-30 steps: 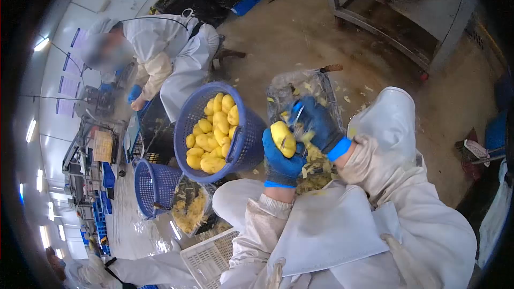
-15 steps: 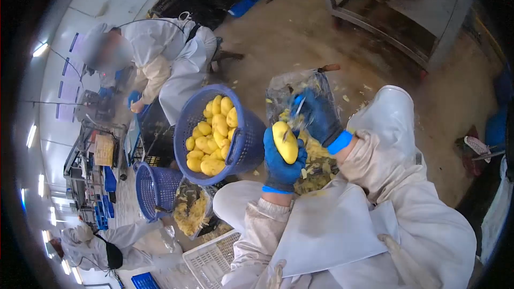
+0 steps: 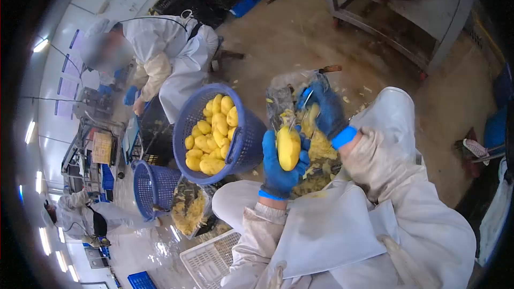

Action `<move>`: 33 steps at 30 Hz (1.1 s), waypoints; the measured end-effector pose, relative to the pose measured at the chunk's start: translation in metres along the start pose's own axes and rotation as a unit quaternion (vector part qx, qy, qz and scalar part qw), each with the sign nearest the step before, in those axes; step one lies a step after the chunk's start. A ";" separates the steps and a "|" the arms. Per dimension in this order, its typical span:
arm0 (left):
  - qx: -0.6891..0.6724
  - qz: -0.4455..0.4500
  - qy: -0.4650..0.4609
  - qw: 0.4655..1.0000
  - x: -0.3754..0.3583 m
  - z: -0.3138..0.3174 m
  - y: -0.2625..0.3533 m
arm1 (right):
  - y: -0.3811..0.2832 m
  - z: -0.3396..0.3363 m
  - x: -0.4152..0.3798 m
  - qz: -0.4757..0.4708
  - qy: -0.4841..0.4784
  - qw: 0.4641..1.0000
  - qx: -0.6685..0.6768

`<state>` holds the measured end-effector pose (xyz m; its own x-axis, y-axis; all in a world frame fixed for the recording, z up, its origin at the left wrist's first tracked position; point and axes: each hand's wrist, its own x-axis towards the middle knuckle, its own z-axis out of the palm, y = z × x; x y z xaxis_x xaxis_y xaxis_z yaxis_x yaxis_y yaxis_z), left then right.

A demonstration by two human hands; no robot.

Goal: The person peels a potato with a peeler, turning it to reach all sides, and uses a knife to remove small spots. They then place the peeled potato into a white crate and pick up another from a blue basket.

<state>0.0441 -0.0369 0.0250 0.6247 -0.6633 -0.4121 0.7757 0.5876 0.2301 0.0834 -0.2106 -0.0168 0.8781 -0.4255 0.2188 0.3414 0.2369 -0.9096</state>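
Note:
My left hand (image 3: pixel 278 166), in a blue glove, is closed round a peeled yellow potato (image 3: pixel 289 149). Just above and right of it, my right hand (image 3: pixel 327 108), also gloved in blue, grips a peeler (image 3: pixel 307 96); a light blue part of it shows, and the rest is mostly hidden by the fingers. Below both hands sits a container lined with a dark plastic bag (image 3: pixel 279 99), with yellow peelings (image 3: pixel 321 147) in it. Close to my left hand stands a blue perforated basket (image 3: pixel 247 142), filled with peeled potatoes (image 3: pixel 217 128).
A second blue basket (image 3: pixel 147 192) stands further left, beside another bag of peelings (image 3: pixel 188 211). A white crate (image 3: pixel 209 262) lies near my leg. One co-worker (image 3: pixel 160 48) sits at upper left, another (image 3: pixel 80 217) at lower left. A metal-framed machine (image 3: pixel 385 27) stands at upper right.
The potato has turned more upright in my left hand, and a dark mark on it no longer shows. My right hand has shifted slightly. The co-worker at lower left has moved leftward in view.

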 end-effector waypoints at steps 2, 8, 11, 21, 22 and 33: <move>0.006 0.000 -0.006 1.000 0.004 -0.003 -0.002 | -0.011 0.025 -0.024 -0.062 -0.072 0.991 -0.099; 0.028 0.047 0.045 0.997 0.002 0.000 -0.005 | 0.011 -0.003 0.014 0.032 0.036 0.993 0.106; 0.069 0.076 0.005 0.995 0.013 -0.005 -0.006 | 0.009 0.031 -0.031 0.033 -0.048 0.997 -0.060; 0.111 -0.002 0.010 0.994 0.005 0.002 -0.010 | 0.041 -0.006 0.014 -0.089 -0.011 0.985 -0.145; 0.136 0.012 0.023 0.990 0.001 0.008 -0.009 | 0.034 -0.020 0.024 -0.002 0.022 1.000 -0.004; 0.386 0.220 0.024 0.896 0.001 0.005 -0.012 | 0.020 0.000 0.015 0.095 0.071 0.956 0.267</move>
<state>0.0356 -0.0468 0.0258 0.8949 -0.4146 -0.1654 0.2982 0.2797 0.9126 0.1037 -0.2122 -0.0316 0.9000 -0.4355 -0.0168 0.3360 0.7178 -0.6098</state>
